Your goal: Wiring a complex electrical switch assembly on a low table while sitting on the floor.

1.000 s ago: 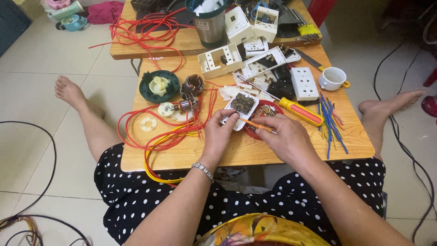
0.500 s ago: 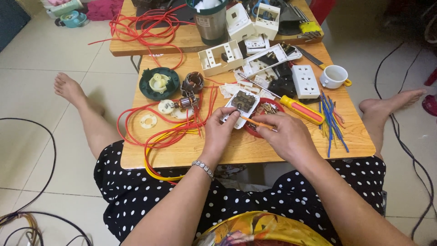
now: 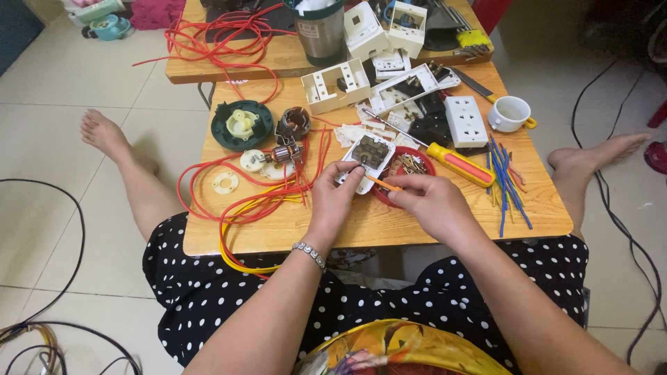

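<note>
1. Left hand (image 3: 338, 196) sits at the frame's centre, fingers curled around the near end of a white socket module (image 3: 367, 158), pinching it between thumb and fingertips.
2. Right hand (image 3: 425, 201), just right of centre, pinches a thin orange-handled screwdriver (image 3: 382, 183) between thumb and fingers, the remaining fingers folded.
3. Against the frame half a second ago, both hands hold much the same grip and place on the table; the module and screwdriver have barely shifted, and the whole scene sits slightly lower in the view.
4. The module lies with its long axis running from lower left to upper right, its open dark inside facing up, the far end pointing toward the upper right of the frame.
5. The screwdriver's long axis runs nearly level, tilted a little; its tip points left and slightly up, toward the module's near edge. Whether it touches cannot be told.
6. Just right of the module, a red dish (image 3: 417, 167) with small metal parts lies partly under the right hand.
7. Right of that lies a larger yellow-and-red screwdriver (image 3: 462, 165), then blue wires (image 3: 506, 186).
8. Left of the left hand, red wire (image 3: 229, 201) loops over the wooden table (image 3: 361, 232).
</note>
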